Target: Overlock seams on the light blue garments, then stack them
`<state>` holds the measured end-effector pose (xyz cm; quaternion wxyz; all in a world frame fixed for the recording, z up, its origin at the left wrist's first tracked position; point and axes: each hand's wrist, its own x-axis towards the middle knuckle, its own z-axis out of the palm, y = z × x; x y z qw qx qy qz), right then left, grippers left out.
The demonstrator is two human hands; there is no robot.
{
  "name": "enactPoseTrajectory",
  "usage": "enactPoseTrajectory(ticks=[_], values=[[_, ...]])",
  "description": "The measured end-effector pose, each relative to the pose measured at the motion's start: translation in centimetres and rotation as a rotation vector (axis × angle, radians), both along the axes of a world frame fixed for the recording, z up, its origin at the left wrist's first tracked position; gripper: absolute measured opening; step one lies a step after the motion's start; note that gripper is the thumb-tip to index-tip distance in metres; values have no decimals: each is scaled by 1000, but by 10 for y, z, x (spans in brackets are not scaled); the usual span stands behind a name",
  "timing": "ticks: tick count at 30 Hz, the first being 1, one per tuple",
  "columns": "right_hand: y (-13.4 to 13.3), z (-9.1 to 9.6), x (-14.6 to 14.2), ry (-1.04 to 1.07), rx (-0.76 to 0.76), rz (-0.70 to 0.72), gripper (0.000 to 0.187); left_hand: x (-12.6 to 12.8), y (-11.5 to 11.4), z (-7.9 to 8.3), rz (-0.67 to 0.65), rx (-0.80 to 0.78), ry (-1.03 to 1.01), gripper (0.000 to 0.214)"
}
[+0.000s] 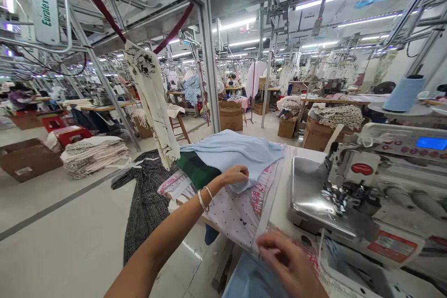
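Observation:
My left hand [236, 175] reaches out over the table and its fingers close on the edge of a light blue cloth [234, 150] that lies on a pile of fabric. Under that cloth lie a dark green checked piece [197, 169] and a white dotted fabric [234, 214]. My right hand [289, 265] is low at the near edge, fingers curled against the white dotted fabric and a light blue piece [252, 280] below it. What the right fingers pinch is not clear.
A white sewing machine [370, 186] with a shiny metal plate stands at the right. A blue thread cone [404, 93] sits behind it. A printed garment [152, 98] hangs from a rail at left; a dark cloth [144, 200] lies on the floor. Cardboard boxes [25, 158] and folded stacks stand around.

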<state>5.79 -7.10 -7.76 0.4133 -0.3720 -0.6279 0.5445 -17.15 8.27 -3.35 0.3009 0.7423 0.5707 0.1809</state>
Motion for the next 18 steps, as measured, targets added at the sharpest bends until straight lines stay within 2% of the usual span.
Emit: enactPoseTrajectory(ticks=[2, 4, 9, 11, 15, 18], values=[[27, 13, -28, 220, -325, 20, 33, -4, 1, 9, -19, -37, -114, 12], [53, 19, -53, 393, -503, -44, 41, -7, 0, 16, -42, -59, -215, 12], [104, 25, -90, 570, -676, -170, 36, -13, -6, 33, -13, -29, -407, 16], [118, 29, -95, 602, -741, -190, 41, -14, -8, 40, 8, -9, -474, 17], [135, 35, -103, 624, -801, -292, 44, -16, -8, 54, 22, 22, -571, 19], [138, 38, -108, 648, -797, -260, 51, -18, -6, 62, 48, 63, -637, 20]])
